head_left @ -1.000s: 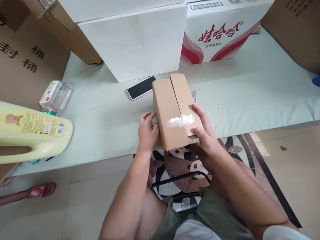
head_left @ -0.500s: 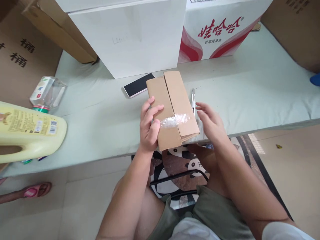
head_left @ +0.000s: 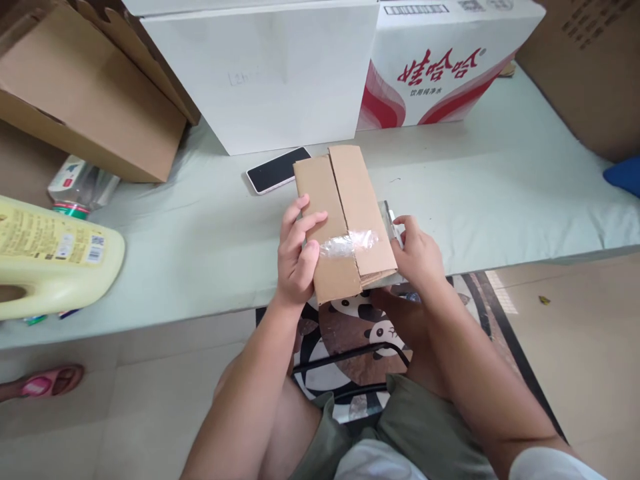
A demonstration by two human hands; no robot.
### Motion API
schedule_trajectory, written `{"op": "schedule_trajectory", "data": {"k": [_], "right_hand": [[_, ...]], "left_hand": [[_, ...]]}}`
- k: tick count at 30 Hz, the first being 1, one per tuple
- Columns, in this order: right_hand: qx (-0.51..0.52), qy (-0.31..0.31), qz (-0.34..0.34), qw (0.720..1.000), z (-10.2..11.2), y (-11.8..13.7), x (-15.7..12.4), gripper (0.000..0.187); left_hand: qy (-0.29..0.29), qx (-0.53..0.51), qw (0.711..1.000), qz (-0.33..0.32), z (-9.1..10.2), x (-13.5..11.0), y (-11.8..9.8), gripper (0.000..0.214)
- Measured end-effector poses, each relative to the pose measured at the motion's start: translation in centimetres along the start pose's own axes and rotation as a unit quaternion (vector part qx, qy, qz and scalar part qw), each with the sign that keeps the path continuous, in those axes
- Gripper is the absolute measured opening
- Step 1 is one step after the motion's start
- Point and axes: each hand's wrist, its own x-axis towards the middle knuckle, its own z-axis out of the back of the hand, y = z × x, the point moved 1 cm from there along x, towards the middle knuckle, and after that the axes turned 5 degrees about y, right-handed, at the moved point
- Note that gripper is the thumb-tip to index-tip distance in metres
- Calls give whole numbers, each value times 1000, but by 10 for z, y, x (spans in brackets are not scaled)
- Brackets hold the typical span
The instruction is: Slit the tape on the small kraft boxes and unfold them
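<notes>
A small brown cardboard box (head_left: pixel 340 200) lies on the pale green table (head_left: pixel 500 187) at its front edge, flaps shut, with a strip of clear tape across the seam. My left hand (head_left: pixel 297 257) grips the box's left side, fingers curled over the top. My right hand (head_left: pixel 420 257) is closed at the box's right edge around a small thin silvery tool (head_left: pixel 387 217) that sticks up from the fingers. I cannot make out exactly what the tool is.
A phone (head_left: pixel 277 169) lies face up behind the box. Behind it stand a white box (head_left: pixel 270 73) and a red-and-white carton (head_left: pixel 435 67). A brown carton (head_left: pixel 90 107), a plastic bottle (head_left: pixel 75 187) and a yellow jug (head_left: pixel 50 260) are at left. Another person's sandalled foot (head_left: pixel 40 383) shows low left.
My left hand moved from beside the box onto its left side. My right hand let go of the box's near corner, reached right and closed on the thin tool that lay on the table.
</notes>
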Motion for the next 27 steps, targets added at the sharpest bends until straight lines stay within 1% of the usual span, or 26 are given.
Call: {"op": "schedule_trajectory", "data": {"k": [4,5,6,8,9,10,11,12,13,14,15,16,17,19,20,21,22,24,25,27], "right_hand": [[37,80,26,996,16,7,-16,32],[49,87,29,995,19,6,-19,30],[72,80,34,994,22,5,-22,29],[165,30,76,983,26,2,-26,33],[231,-2,116,966,28,1,-28,36],[299,-38,164,939,28,0,-30,38],[358,-81,211,906,29,0,-32,40],[396,-134,249,873,30,1,-35,39],[411,-194,275,847,31,3,-38,38],[406,-253,291,828,32,5,-42,36],[389,-302,307,815,34,7,-45,36],[371,-339,324,802,35,10,-48,34],[358,-358,345,790,36,13,-50,29],[345,-377,403,759,36,19,-57,10],[336,-380,431,747,36,22,-61,8],[318,-375,453,744,35,26,-65,13],[292,-361,468,752,35,29,-71,15],[231,-312,483,785,34,37,-83,15],[204,-283,482,803,34,41,-89,19],[176,-243,471,830,34,47,-100,22]], "left_hand": [[-1,4,1000,1,-2,1,-2,40],[-1,8,1000,1,-2,1,-2,40],[-1,12,1000,1,-2,2,-2,40],[-2,23,1000,-1,-3,2,-2,41],[-2,28,1000,-1,-3,2,-2,42],[-1,31,1000,-1,-3,2,-2,43],[-1,32,1000,-1,-3,2,-2,43],[0,29,1000,-3,-3,2,-2,43],[1,25,1000,-5,-3,2,-2,43],[1,21,1000,-8,-2,3,-2,42],[2,18,1000,-10,-2,3,-3,42],[3,15,1000,-11,-2,3,-4,41],[4,15,1000,-8,-1,3,-5,41],[7,21,1000,3,-1,3,-6,42],[8,25,1000,9,-1,3,-7,42],[8,28,999,15,-1,3,-7,43],[8,30,999,19,-1,3,-7,43],[6,29,999,19,-2,3,-7,43],[4,25,1000,17,-3,3,-7,43],[-2,18,1000,14,-3,3,-7,43]]}}
